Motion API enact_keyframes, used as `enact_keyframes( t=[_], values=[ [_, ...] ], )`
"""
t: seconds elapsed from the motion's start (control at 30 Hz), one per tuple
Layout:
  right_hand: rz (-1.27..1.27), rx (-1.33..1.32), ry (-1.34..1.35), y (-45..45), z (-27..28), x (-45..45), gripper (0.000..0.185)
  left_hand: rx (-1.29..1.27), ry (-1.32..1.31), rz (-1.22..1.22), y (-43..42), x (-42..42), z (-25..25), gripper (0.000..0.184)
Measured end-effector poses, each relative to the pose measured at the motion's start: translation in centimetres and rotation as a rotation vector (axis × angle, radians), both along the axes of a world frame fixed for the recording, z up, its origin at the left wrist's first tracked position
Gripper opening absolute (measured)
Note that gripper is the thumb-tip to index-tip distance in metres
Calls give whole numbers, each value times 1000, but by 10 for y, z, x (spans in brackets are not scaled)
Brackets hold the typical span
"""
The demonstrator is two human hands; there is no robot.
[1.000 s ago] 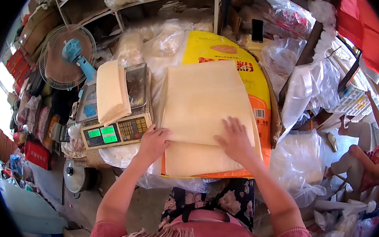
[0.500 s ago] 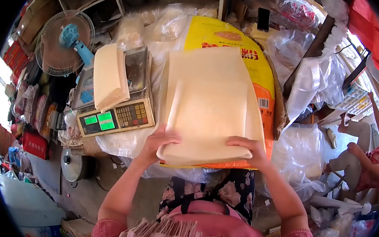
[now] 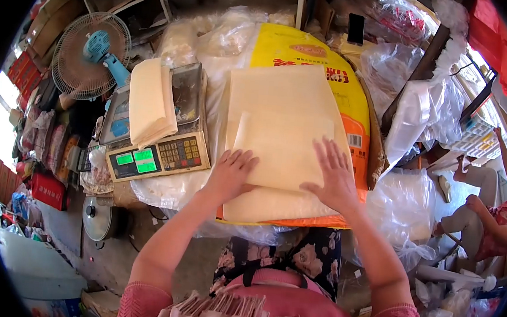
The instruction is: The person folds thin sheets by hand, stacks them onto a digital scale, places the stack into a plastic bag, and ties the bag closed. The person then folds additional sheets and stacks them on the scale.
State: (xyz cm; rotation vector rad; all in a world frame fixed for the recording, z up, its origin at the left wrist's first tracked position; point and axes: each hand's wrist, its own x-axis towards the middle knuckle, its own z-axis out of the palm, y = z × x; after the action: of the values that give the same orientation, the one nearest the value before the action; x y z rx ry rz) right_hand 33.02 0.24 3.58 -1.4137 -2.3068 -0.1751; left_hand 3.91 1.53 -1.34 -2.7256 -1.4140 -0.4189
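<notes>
Two bare hands, the left hand point(image 3: 231, 173) by the bag's left edge and the right hand point(image 3: 336, 180) toward its right edge, lay on the pale sheets point(image 3: 288, 95); neither grip was closed on anything, the fingers stretched out. The sheets rested on the yellow and orange bag point(image 3: 356, 101), stopping just short of its near edge. Uneven pressure from the palms could have skewed the upper layer or creased it, and a hard push might have torn such thin-looking material. The left hand was near the scale's point(image 3: 173, 158) near right corner, so a sideways slip could have jolted the folded bundle point(image 3: 150, 106) on it. A draught from the fan point(image 3: 89, 56), if running, might have lifted loose corners.
</notes>
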Motion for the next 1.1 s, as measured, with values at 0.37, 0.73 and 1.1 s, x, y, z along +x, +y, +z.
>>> enact_keyframes(
  t=[0.37, 0.73, 1.1],
  values=[
    [-376, -549, 464, 35, -16, 33, 38, -310, -799, 589, 30, 10, 20, 53],
    [-164, -161, -36, 57, -59, -10, 58, -101, -121, 372, 54, 44, -14, 64],
    [-328, -859, 1223, 18, -49, 14, 49, -476, -31, 307, 11, 62, 33, 71]
  ],
)
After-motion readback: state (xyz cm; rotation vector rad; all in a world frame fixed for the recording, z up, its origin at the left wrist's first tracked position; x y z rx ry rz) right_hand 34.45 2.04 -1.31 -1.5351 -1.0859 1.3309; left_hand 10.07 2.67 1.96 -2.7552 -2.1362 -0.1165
